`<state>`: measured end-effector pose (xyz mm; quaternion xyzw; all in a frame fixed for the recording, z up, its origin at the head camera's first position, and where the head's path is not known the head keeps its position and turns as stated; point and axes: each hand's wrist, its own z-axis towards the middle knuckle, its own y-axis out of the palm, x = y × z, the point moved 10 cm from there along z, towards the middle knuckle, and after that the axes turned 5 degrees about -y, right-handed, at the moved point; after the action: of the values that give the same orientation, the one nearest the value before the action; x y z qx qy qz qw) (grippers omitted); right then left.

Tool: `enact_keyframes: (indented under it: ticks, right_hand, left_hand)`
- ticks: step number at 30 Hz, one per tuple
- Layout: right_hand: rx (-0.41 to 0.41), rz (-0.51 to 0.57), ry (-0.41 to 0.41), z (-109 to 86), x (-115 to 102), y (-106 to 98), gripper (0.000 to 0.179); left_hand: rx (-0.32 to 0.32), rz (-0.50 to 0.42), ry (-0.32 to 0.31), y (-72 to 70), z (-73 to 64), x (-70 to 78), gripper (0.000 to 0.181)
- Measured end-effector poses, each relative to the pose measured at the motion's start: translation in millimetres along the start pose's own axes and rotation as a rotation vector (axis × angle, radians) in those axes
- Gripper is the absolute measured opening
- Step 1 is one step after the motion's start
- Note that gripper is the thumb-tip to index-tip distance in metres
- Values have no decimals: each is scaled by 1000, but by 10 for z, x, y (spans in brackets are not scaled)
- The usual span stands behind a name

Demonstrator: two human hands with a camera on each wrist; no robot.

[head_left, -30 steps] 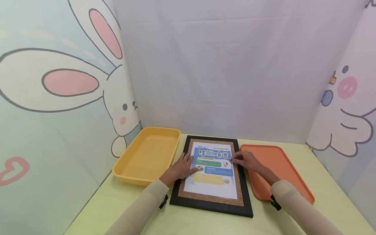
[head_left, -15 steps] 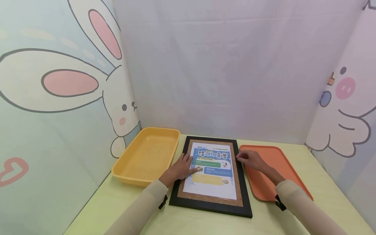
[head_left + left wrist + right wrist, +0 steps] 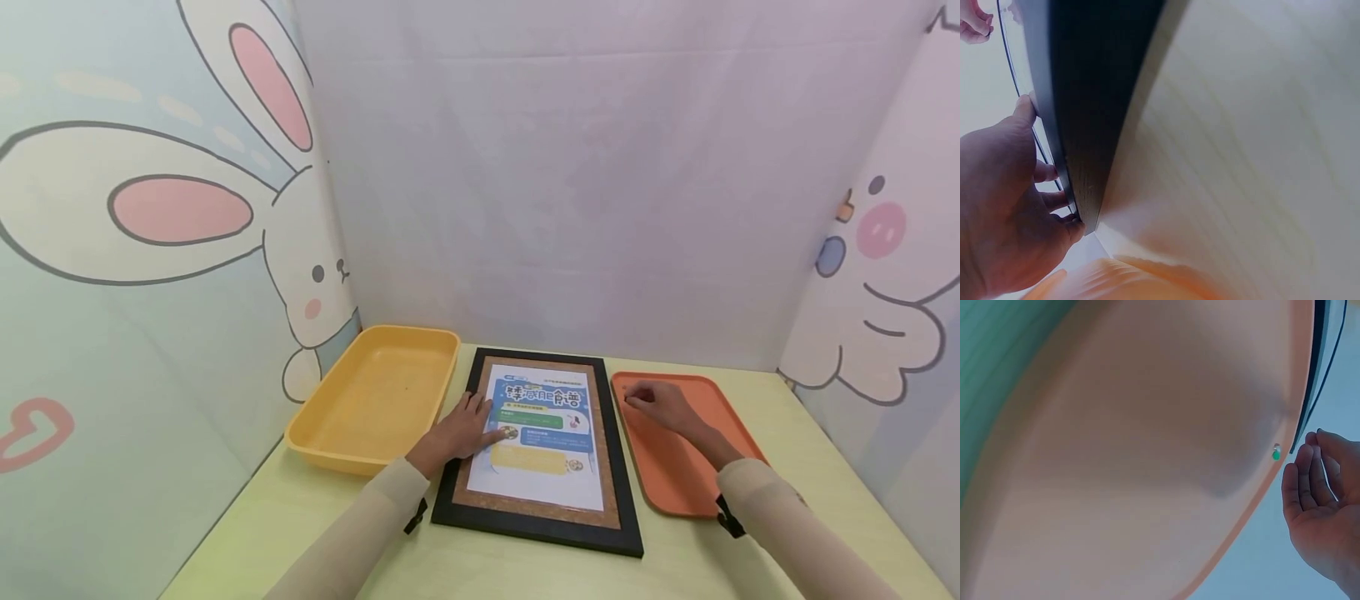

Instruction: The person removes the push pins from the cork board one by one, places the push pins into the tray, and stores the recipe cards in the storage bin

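Observation:
A black-framed cork board (image 3: pixel 630 500) lies flat on the table, with a printed poster (image 3: pixel 540 487) in Chinese lettering on its cork. My left hand (image 3: pixel 461 427) rests on the board's left side, fingers spread over the frame and thumb on the poster. In the left wrist view that hand (image 3: pixel 1004 194) lies along the frame's edge. My right hand (image 3: pixel 663 406) hovers over the upper left of the orange tray (image 3: pixel 678 487), pinching a tiny dark thing (image 3: pixel 627 398) between thumb and fingertips. A small green pin-like piece (image 3: pixel 1276 454) lies just inside the tray's rim.
A deep yellow bin (image 3: pixel 375 400) stands left of the board, close to its frame. The pale table (image 3: pixel 517 575) is bounded by a curtained back wall (image 3: pixel 570 208) and side walls printed with cartoon animals.
My right hand has moved right, from the poster's right edge across the frame to over the orange tray, with the tiny dark thing at its fingertips. The left hand stays put.

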<state>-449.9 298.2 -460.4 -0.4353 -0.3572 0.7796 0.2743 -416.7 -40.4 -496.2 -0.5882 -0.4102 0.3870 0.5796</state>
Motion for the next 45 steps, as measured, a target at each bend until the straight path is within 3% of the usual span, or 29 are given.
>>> enact_keyframes:
  ticks: [10, 22, 30, 45]
  right_hand:
    - [-13, -32, -49, -32, 64, 31, 8]
    - [-31, -59, 31, 21, 223, 102, 8]
    - [-18, -47, 5, 21, 263, 123, 7]
    - [-3, -50, 29, 37, 340, 141, 9]
  left_hand:
    - [-14, -10, -12, 22, 1, -28, 84]
    - [-26, -42, -28, 19, 0, -20, 84]
    - [-28, -20, -29, 19, 2, -10, 84]
    - [-28, -32, -34, 26, 4, -22, 84]
